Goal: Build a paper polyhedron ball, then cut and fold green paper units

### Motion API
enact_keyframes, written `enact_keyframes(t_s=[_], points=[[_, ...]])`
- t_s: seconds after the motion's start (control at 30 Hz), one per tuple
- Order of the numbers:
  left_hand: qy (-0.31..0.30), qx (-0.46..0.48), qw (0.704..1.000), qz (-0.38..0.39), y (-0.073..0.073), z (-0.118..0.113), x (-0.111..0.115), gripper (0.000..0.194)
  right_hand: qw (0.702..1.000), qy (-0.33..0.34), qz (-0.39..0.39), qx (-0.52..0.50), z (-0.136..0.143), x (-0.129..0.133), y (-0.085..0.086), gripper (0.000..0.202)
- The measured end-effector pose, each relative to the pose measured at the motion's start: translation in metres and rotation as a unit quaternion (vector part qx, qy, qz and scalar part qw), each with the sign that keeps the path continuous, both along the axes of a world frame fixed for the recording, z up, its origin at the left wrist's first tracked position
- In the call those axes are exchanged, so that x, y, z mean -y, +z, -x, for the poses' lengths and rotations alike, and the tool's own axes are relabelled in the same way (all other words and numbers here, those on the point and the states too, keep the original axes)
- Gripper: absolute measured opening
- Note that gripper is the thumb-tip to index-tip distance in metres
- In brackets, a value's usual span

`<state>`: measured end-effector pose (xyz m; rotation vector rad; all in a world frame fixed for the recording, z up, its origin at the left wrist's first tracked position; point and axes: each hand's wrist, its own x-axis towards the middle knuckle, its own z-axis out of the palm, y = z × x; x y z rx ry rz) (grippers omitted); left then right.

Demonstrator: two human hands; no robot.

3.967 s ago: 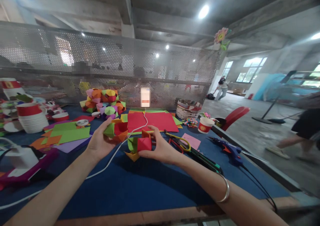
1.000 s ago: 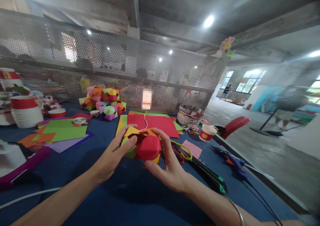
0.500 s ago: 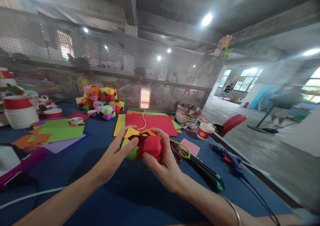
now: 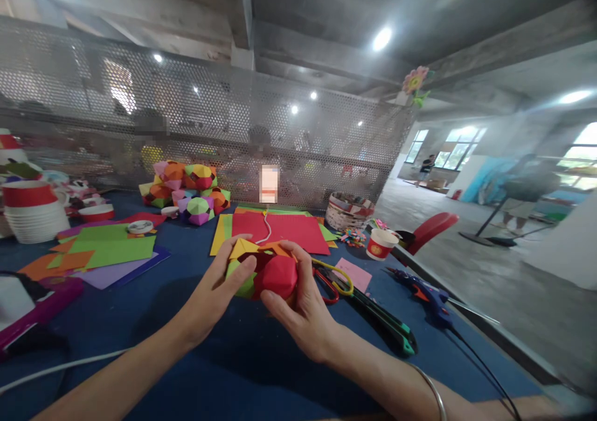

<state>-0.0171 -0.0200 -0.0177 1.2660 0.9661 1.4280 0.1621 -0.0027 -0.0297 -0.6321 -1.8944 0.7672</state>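
Folded-paper ball (image 4: pixel 278 274) between both hands (image 4: pixel 212 300)

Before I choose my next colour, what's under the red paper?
From under the red paper, yellow paper shows at left, green paper at right, orange paper along the far edge. Whatever else it covers is hidden.

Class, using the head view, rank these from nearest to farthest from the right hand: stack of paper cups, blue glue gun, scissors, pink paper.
1. Scissors, just right of the right hand.
2. Pink paper, just beyond the scissors.
3. Blue glue gun, farther to the right.
4. Stack of paper cups, at the far left.
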Motion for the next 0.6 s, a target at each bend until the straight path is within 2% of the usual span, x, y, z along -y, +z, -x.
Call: enact_keyframes(t_s=[0.27,0.6], points=[[0.006,-0.036,0.999,-0.035,0.0011,0.0004,0.0018,0.063,0.999,-0.003,-0.030,0.019,-0.0006,-0.0016,0.0009,0.066],[0.010,-0.029,0.999,-0.019,-0.0003,-0.0011,0.0024,0.067,0.999,0.006,-0.029,0.041,-0.0049,-0.0042,-0.0013,0.073]])
